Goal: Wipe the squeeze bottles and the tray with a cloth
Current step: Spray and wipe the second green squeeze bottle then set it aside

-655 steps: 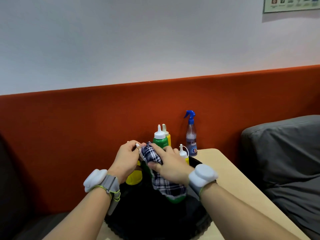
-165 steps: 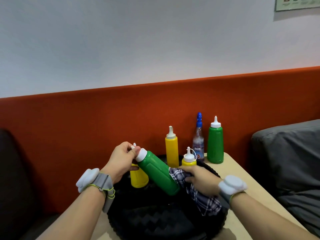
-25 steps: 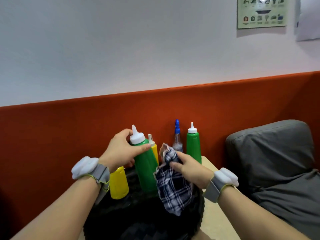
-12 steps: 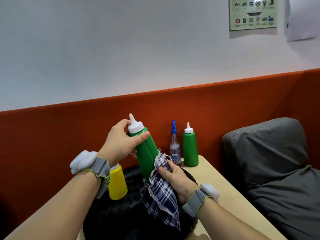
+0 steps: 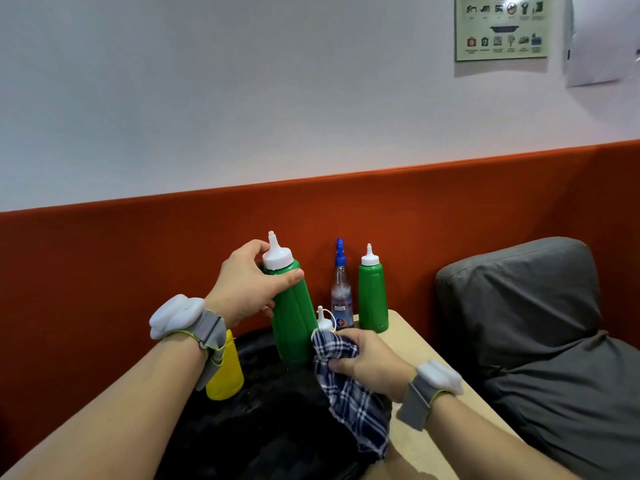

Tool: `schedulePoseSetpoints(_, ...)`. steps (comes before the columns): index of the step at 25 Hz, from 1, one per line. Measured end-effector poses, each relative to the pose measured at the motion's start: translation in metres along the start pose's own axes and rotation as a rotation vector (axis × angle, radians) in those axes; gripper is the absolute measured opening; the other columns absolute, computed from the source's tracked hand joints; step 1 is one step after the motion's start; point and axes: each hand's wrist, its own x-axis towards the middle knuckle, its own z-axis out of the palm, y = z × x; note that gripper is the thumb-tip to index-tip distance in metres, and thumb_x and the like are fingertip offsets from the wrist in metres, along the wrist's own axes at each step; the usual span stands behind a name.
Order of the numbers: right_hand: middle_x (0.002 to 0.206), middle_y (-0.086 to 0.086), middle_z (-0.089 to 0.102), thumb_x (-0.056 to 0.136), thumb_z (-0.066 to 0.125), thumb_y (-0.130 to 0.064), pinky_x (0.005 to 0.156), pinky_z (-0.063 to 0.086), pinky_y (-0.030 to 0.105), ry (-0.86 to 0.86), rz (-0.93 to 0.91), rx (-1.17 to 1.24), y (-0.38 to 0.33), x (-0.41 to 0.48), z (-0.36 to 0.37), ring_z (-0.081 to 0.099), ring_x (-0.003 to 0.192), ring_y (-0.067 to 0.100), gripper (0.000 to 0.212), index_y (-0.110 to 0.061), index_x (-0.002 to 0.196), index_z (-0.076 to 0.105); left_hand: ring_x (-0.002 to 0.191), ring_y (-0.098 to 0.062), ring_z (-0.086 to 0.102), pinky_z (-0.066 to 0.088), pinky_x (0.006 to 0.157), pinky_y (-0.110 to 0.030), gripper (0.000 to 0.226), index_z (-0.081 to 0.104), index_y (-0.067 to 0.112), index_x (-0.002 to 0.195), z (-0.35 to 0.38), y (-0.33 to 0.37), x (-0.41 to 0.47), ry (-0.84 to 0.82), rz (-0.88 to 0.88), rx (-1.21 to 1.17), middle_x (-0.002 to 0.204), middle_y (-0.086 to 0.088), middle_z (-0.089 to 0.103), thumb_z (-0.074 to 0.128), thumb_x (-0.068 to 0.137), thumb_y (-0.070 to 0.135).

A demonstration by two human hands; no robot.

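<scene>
I counted two green bottles [image 5: 291,320] [image 5: 372,299], two yellow bottles [image 5: 227,374] [image 5: 323,322], one spray bottle [image 5: 341,299] beyond my right hand [image 5: 370,362], one cloth [image 5: 353,403], one tray [image 5: 270,427].

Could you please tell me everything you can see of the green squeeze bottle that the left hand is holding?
The green squeeze bottle looks like ribbed, glossy plastic, with a white conical cap ending in a nozzle tip. It is held nearly upright, leaning slightly left, over the black tray. The left hand grips its shoulder; the right hand holds the plaid cloth against its lower side.
</scene>
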Motion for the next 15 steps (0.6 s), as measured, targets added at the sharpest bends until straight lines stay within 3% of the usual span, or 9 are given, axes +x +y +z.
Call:
schedulePoseSetpoints(2, 0.089, -0.01, 0.069, 0.078, 0.072, -0.004, 0.085, 0.049, 0.022, 0.022, -0.1, -0.281, -0.006, 0.001, -0.032, 0.064, 0.081, -0.001, 0.032, -0.026, 0.101, 0.065, 0.054, -0.022, 0.066, 0.056, 0.047, -0.035, 0.044, 0.054, 0.019, 0.106, 0.009, 0.002, 0.007, -0.008, 0.005, -0.014, 0.093, -0.011, 0.066, 0.082, 0.074, 0.03)
schedulePoseSetpoints(4, 0.111, -0.01, 0.067, 0.077, 0.073, -0.019, 0.096, 0.046, 0.027, 0.002, -0.127, -0.582, -0.012, 0.003, -0.062, 0.061, 0.104, 0.008, 0.045, -0.033, 0.118, 0.061, 0.051, -0.022, 0.064, 0.056, 0.047, -0.035, 0.044, 0.054, 0.019, 0.106, 0.02, 0.006, 0.017, -0.013, 0.015, -0.038, 0.092, -0.012, 0.067, 0.082, 0.074, 0.03)
schedulePoseSetpoints(7, 0.145, -0.011, 0.042, 0.078, 0.074, -0.043, 0.112, 0.03, 0.025, -0.245, 0.101, -0.729, 0.001, -0.001, -0.091, 0.039, 0.135, 0.014, 0.081, -0.037, 0.147, 0.031, 0.046, -0.017, 0.062, 0.053, 0.044, -0.031, 0.044, 0.055, 0.018, 0.106, 0.041, 0.014, 0.032, -0.027, 0.034, -0.056, 0.091, -0.011, 0.067, 0.082, 0.075, 0.03)
schedulePoseSetpoints(10, 0.155, -0.011, 0.03, 0.074, 0.067, -0.061, 0.116, 0.023, 0.029, -0.431, 0.266, -0.835, 0.038, -0.006, -0.096, 0.032, 0.142, 0.015, 0.094, -0.036, 0.151, 0.019, 0.051, -0.023, 0.065, 0.052, 0.045, -0.03, 0.043, 0.055, 0.018, 0.105, 0.068, 0.015, 0.047, -0.046, 0.038, -0.086, 0.09, -0.011, 0.068, 0.082, 0.075, 0.03)
schedulePoseSetpoints(13, 0.161, -0.012, 0.012, 0.089, 0.053, -0.058, 0.12, 0.011, 0.043, -0.498, 0.253, -0.932, 0.073, -0.014, -0.09, 0.012, 0.149, 0.02, 0.083, -0.037, 0.153, 0.004, 0.056, -0.028, 0.068, 0.056, 0.046, -0.035, 0.043, 0.056, 0.019, 0.105, 0.095, 0.01, 0.059, -0.05, 0.047, -0.054, 0.09, -0.008, 0.068, 0.082, 0.074, 0.032)
schedulePoseSetpoints(15, 0.162, -0.013, 0.0, 0.097, 0.042, -0.052, 0.118, 0.001, 0.055, -0.481, 0.221, -1.001, 0.085, -0.015, -0.091, -0.002, 0.15, 0.022, 0.069, -0.034, 0.153, 0.007, 0.053, -0.026, 0.066, 0.057, 0.046, -0.036, 0.042, 0.056, 0.021, 0.103, 0.112, 0.005, 0.069, -0.042, 0.047, -0.044, 0.09, -0.006, 0.067, 0.082, 0.073, 0.034)
